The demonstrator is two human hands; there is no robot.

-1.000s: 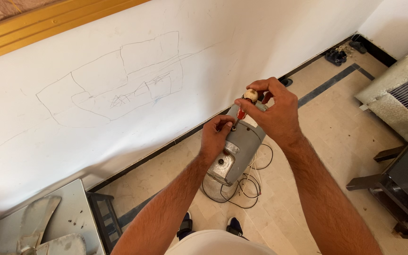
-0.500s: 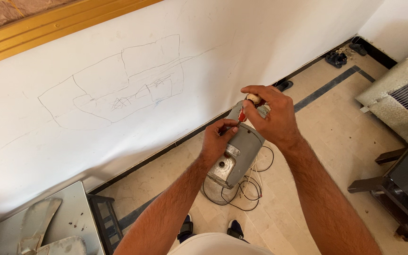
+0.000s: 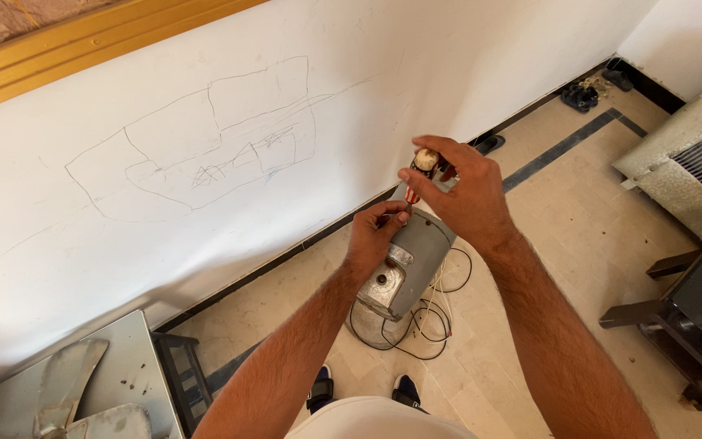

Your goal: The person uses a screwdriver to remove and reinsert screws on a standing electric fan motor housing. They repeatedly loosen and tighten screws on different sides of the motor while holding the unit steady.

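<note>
Motor housing (image 3: pixel 418 258), grey and rounded, sits in the air between your two hands, above the tiled floor (image 3: pixel 578 236) and in front of the white wall (image 3: pixel 164 97). Its metal end plate (image 3: pixel 382 286) faces down toward you, and thin wires (image 3: pixel 428 321) trail from it in loops toward the floor.

Your left hand (image 3: pixel 374 240) grips the housing from the wall side, fingers curled around its upper edge and thumb pressed against it. Your right hand (image 3: pixel 463 191) is closed around the handle of a screwdriver (image 3: pixel 418 175), pale knob at the top and a red band lower down, with the shaft pointing down to the top of the housing, just beside your left fingertips. Where exactly the tip touches is hidden by your fingers.

The wall carries pencil sketches of boxes (image 3: pixel 205 146), and a yellow strip (image 3: pixel 83 49) runs along its upper part. At the lower left a grey metal table (image 3: pixel 136 358) bears fan blades (image 3: pixel 67 386). Your shoes (image 3: pixel 363 390) show below the housing. To the right stands a dark stand (image 3: pixel 692 317), and beyond it a grey ribbed unit (image 3: pixel 696 167). Dark sandals (image 3: pixel 582 96) lie at the foot of the wall, far off.
</note>
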